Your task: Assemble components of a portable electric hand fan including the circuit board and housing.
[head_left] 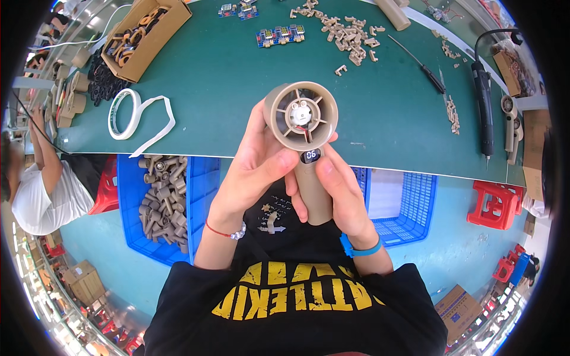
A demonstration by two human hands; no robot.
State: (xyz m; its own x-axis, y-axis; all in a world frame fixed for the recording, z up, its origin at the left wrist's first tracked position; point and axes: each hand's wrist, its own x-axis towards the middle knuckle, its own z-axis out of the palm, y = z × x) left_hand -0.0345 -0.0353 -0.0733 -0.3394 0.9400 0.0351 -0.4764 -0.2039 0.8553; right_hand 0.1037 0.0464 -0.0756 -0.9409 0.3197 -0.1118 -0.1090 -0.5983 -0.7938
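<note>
Between my hands I hold a beige handheld fan (314, 199), its round head toward the table and its handle toward me. Inside the open ring of the head show spokes and a white motor hub with a few wires. A small lit display sits at the top of the handle. My left hand (261, 157) wraps the left side of the head, thumb near the display. My right hand (341, 190) grips the handle from the right, its thumb beside the display. The fan is held at the table's near edge.
On the green table (225, 89) lie a tape roll (124, 114), small circuit boards (280, 36), beige clips (350, 38), a screwdriver (430, 77) and a black electric screwdriver (484, 110). Blue crates (133, 196) flank me below the edge, the left holding beige parts. A person sits far left.
</note>
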